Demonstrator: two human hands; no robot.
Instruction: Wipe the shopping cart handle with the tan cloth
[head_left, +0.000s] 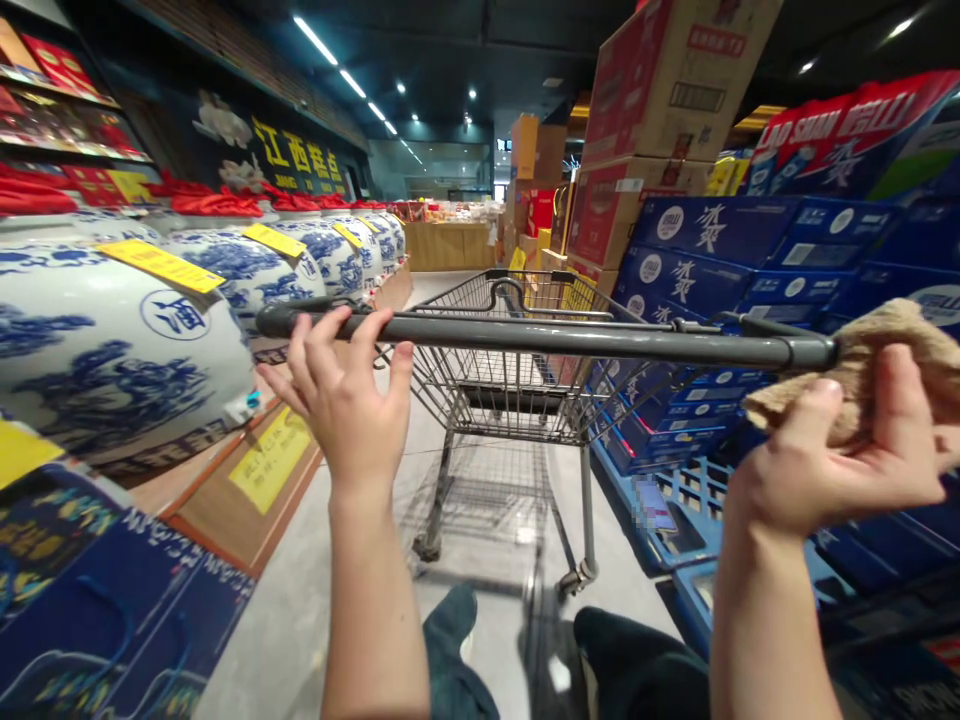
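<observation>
My left hand [341, 410] curls its fingers over the grey handle of a shopping cart [547, 340], near the handle's left end. My right hand [832, 460] pinches a crumpled tan cloth [862, 375] against the handle's right end. The wire basket of the cart [517, 370] stands ahead of my hands, and its lower rack and castors rest on the grey floor. Nothing shows inside the basket from this angle, though its bottom is partly hidden by the handle and my left hand.
Large blue-and-white porcelain jars [112, 350] with yellow tags line the left side of the aisle. Blue cartons [705, 250] on blue pallets and stacked cardboard boxes [645, 130] rise on the right. My dark trouser legs show below.
</observation>
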